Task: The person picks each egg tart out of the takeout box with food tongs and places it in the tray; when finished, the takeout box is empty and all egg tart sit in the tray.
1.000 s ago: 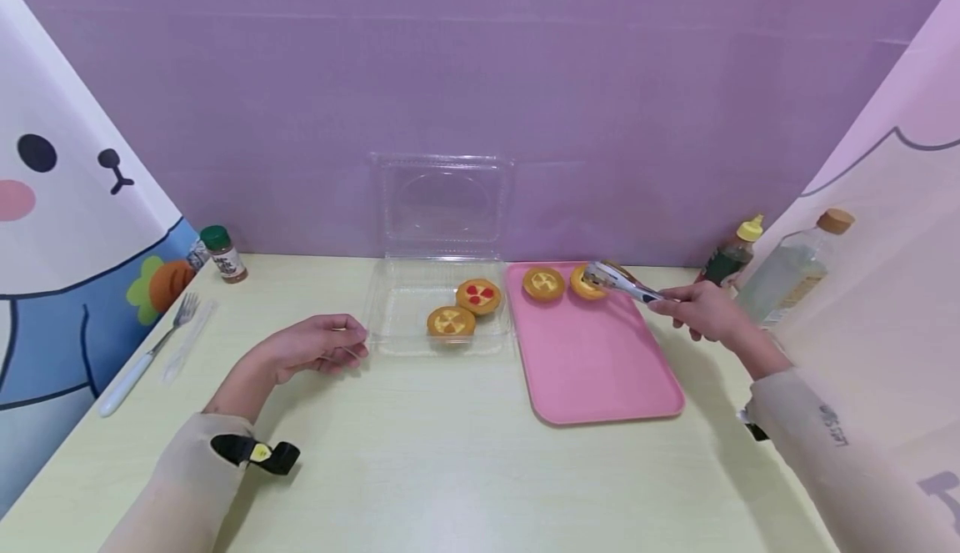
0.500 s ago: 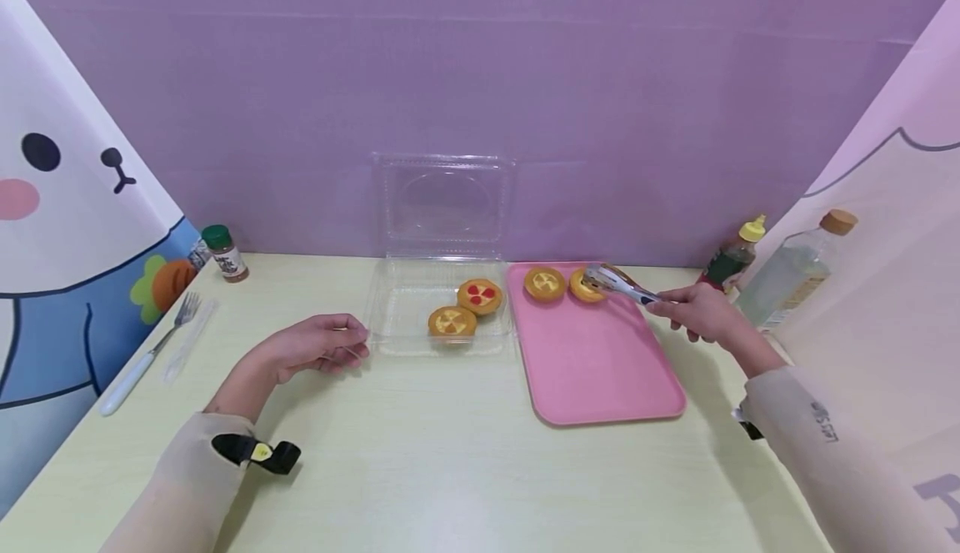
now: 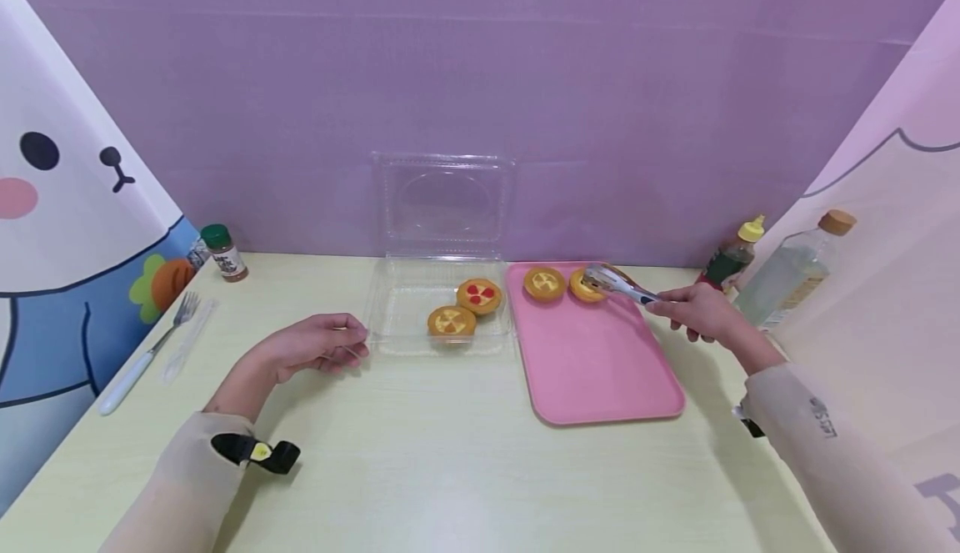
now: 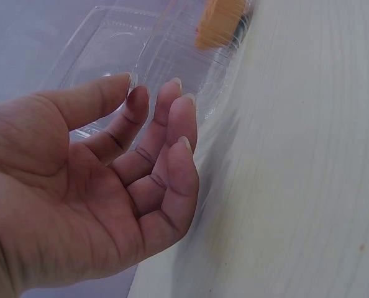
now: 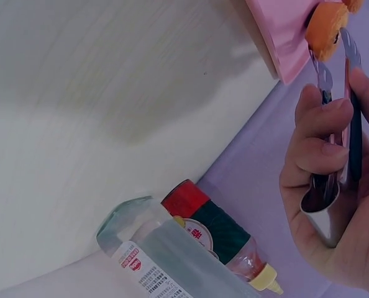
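Note:
My right hand (image 3: 701,313) grips metal food tongs (image 3: 618,281) around their arms. Their tips are at an egg tart (image 3: 582,288) at the back right of a pink tray (image 3: 600,369); in the right wrist view the tong tips lie on both sides of that tart (image 5: 326,31). Left of it on the tray sits another tart (image 3: 543,284). My left hand (image 3: 318,344) pinches the left front edge of a clear plastic clamshell container (image 3: 405,303) between thumb and index finger. Inside lie a tart with red topping (image 3: 478,295) and a plain-topped tart (image 3: 452,321).
The container's lid (image 3: 446,203) stands raised against the purple backdrop. A green-capped spice jar (image 3: 223,253), a fork (image 3: 150,354) and a clear plastic-looking utensil (image 3: 189,340) are at left. Behind my right hand stand a yellow-capped sauce bottle (image 3: 733,253) and a cork-coloured-capped bottle (image 3: 795,269).
Hardly anything differs: my right forearm has shifted very slightly left, while the tongs stay at the tart and my left hand stays at the container.

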A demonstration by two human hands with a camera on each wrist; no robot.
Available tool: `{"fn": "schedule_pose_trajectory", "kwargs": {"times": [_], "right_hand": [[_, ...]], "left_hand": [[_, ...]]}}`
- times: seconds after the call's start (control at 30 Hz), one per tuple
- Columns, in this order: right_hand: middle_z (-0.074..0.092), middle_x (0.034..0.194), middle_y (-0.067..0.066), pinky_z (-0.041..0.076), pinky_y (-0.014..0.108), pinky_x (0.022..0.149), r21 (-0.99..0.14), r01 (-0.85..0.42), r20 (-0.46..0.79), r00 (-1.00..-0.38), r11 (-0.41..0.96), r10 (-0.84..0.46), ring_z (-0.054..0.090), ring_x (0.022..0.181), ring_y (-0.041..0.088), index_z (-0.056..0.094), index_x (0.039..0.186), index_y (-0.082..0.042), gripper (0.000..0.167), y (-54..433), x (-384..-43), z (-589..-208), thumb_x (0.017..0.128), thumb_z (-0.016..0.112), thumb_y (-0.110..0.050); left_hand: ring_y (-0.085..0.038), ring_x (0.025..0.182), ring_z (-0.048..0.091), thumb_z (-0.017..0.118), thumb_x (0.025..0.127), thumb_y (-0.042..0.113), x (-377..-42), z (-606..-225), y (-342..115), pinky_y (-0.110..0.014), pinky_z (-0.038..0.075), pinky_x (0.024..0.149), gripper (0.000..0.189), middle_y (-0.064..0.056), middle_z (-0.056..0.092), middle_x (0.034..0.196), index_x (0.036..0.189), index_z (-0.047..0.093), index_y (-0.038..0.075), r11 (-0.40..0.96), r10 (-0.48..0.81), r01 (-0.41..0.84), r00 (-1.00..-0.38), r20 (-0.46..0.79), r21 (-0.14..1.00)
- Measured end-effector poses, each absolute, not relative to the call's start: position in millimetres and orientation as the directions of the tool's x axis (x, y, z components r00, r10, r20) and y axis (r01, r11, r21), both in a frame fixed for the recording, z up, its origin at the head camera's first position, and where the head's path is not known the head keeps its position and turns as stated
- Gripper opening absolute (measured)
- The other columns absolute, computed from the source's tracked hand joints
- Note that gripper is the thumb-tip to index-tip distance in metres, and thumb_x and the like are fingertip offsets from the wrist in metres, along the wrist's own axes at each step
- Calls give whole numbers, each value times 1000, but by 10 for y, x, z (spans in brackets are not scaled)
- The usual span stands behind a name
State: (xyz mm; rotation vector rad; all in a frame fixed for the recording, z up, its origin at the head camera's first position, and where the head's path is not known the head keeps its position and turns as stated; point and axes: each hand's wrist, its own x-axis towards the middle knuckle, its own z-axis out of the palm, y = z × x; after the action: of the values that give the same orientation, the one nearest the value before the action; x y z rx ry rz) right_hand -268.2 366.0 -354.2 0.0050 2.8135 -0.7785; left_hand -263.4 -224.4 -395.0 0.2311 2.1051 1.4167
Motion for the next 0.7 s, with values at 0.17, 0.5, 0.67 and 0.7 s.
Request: {"fn": "schedule_pose_trajectory", "kwargs": {"times": [0.17, 0.5, 0.67, 0.7], "right_hand": [[62, 75, 6, 37, 31, 46, -506, 62, -216, -975, 860, -57, 51, 52, 16, 60, 135, -1, 60, 3675, -2699, -3542, 95, 65, -46], [63, 81, 12, 39, 32, 46, -492, 40, -201, -977, 870, -69, 53, 52, 18, 58, 137, -1, 64, 3716, -2707, -3564, 94, 65, -48], [61, 78, 9, 42, 34, 47, -493, 21, -152, -986, 870, -63, 52, 50, 17, 58, 136, -2, 63, 3720, -2693, -3547, 94, 65, -49], [61, 77, 9, 43, 34, 48, -491, 15, -137, -989, 871, -60, 52, 50, 17, 58, 137, -3, 63, 3715, -2686, -3527, 95, 64, -49]], "left_hand": [[-18, 94, 65, 55, 103, 30, -2631, -3946, -2241, -33, 51, 80, 33, -7, 68, 107, 116, 55, 0, 416, 449, -176, -814, -369, 892], [-18, 94, 65, 55, 103, 31, -2634, -3945, -2239, -33, 51, 80, 32, -6, 68, 106, 115, 56, 2, 420, 446, -178, -813, -373, 890], [-19, 94, 65, 56, 103, 31, -2638, -3951, -2239, -33, 51, 79, 33, -6, 68, 106, 116, 56, 1, 420, 444, -181, -814, -375, 889], [-19, 94, 65, 56, 103, 31, -2637, -3950, -2239, -33, 51, 80, 33, -6, 68, 106, 117, 56, 1, 421, 444, -181, -814, -376, 889]]}}
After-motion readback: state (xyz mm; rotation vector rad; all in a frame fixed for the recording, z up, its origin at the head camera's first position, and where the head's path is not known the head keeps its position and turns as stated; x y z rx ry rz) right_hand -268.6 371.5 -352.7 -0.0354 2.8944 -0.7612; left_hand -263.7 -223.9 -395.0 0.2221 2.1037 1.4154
